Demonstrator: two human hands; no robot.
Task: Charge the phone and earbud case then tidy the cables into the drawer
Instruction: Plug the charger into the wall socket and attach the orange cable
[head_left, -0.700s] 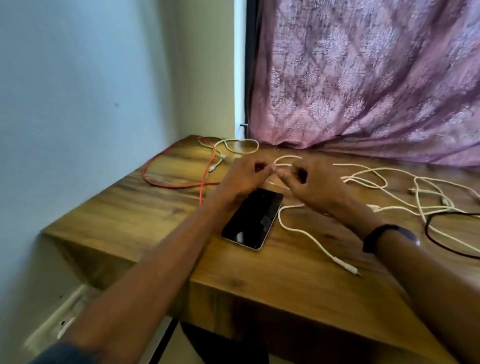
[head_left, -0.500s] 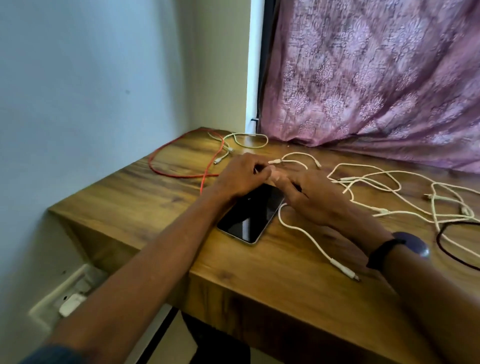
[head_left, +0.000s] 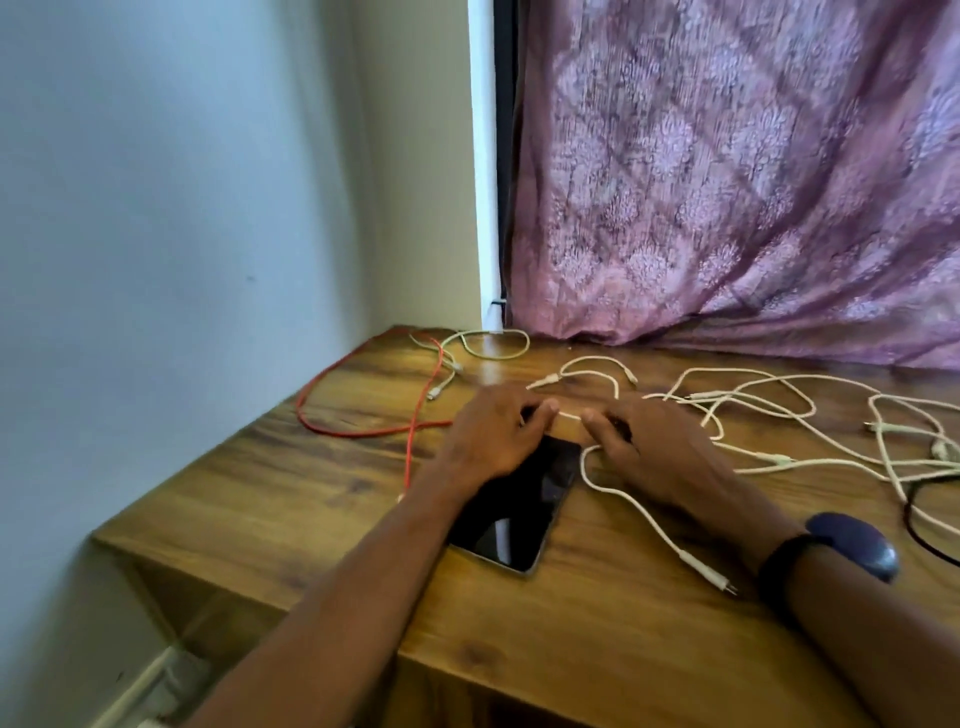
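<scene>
A black phone (head_left: 519, 506) lies face up on the wooden table (head_left: 311, 478), its far end under my left hand (head_left: 493, 436). My left hand and my right hand (head_left: 644, 447) sit just beyond the phone's top edge, fingertips facing each other. Between them they pinch a short stretch of a white cable (head_left: 639, 514). That cable loops back toward me past the right hand and ends in a free plug (head_left: 724, 584) near the front edge. No earbud case or drawer is in view.
A red cable (head_left: 363, 431) curls on the table's left side. Several white cables (head_left: 779, 415) tangle across the back and right, and a black cable (head_left: 924, 535) lies at the right edge. A pink curtain (head_left: 727, 182) hangs behind. A white wall socket (head_left: 156, 691) sits below left.
Both hands lowered from above the table to its surface by the phone's top end, and their fingertips have drawn slightly apart along the white cable. The camera shifted closer and left.
</scene>
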